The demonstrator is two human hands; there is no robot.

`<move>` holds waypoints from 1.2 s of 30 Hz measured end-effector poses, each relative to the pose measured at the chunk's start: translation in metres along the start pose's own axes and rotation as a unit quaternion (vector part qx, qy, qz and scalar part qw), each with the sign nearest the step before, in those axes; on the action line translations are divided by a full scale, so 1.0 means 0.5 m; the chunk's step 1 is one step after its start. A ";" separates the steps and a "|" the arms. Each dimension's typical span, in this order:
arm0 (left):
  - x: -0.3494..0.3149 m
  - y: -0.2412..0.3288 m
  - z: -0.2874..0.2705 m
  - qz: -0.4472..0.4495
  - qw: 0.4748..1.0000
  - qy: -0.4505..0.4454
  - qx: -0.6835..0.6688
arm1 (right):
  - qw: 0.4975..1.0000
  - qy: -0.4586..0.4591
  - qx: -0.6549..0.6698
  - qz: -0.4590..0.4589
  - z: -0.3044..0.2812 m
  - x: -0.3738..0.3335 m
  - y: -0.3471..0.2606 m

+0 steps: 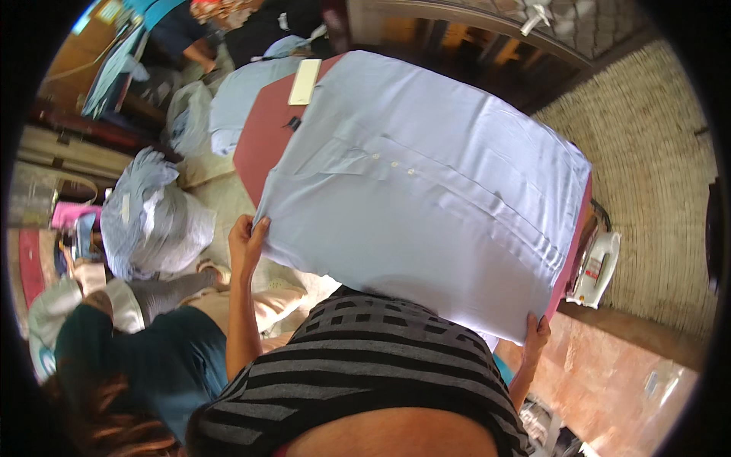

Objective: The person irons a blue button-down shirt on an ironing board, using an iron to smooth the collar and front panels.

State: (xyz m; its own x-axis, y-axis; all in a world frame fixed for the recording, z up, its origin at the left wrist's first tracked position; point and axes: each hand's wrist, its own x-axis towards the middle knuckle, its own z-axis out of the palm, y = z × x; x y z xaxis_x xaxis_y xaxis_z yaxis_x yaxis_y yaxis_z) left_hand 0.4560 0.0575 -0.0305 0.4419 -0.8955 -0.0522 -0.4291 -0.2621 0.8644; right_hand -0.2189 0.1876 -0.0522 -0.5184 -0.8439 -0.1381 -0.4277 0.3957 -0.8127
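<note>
A pale blue shirt (358, 221) with a row of small light buttons lies spread over a red ironing board (263, 133). At the shirt's left corner, my left hand (248, 238) pinches the edge of the cloth. My right hand (537, 333) grips the near right corner, thumb up along the edge. Between the hands the near edge hangs close to my striped top. Soft creases run along the button strip and toward the right side. A white iron (597, 269) stands beyond the board's right end.
A cream, flat rectangular object (304, 82) lies at the board's far left, near folded blue cloth (244, 95). Bagged clothes (156, 221) sit on the floor at left. Another person in dark teal (152, 350) is close on my left. A woven mat (647, 152) covers the right side.
</note>
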 end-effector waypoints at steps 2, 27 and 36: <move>0.024 0.017 0.019 0.013 0.993 0.020 0.118 | 0.996 0.027 -0.083 0.022 0.006 -0.015 0.001; 0.005 0.805 1.212 0.685 0.543 -0.444 0.196 | 0.978 0.083 0.141 0.132 0.035 -0.030 -0.067; 0.008 0.826 1.220 0.709 0.513 -0.456 0.159 | 0.984 0.035 0.095 0.149 0.011 -0.017 -0.080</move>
State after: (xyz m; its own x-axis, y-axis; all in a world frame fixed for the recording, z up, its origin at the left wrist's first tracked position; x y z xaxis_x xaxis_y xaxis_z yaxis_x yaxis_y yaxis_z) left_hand -0.2001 -0.2735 0.0214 -0.9835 -0.0239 0.1795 0.0200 0.9708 0.2390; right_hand -0.1936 0.1768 -0.0215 -0.6525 -0.6707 -0.3527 -0.1062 0.5418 -0.8338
